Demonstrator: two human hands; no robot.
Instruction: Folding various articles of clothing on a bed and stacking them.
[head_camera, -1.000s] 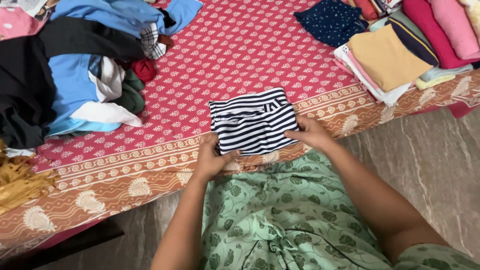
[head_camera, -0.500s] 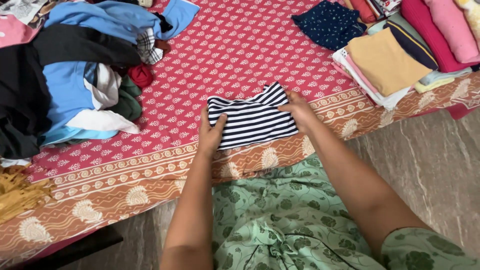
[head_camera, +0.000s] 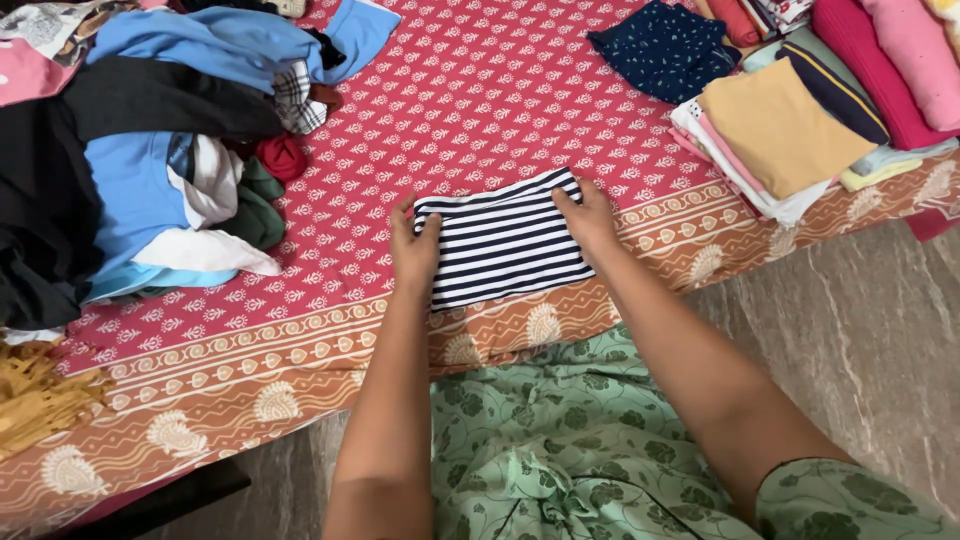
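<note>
Since the earlier frame both hands had slid up the folded striped garment (head_camera: 503, 244) on the red bedsheet (head_camera: 480, 100), left hand (head_camera: 413, 250) flat on its left edge, right hand (head_camera: 588, 218) pressing its right edge, fingers together.

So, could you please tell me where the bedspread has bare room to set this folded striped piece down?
Bare bedspread lies beyond the striped garment, between the unfolded heap on the left and the folded stacks on the right. The near border left of the left hand is free too. Both sides are crowded.
</note>
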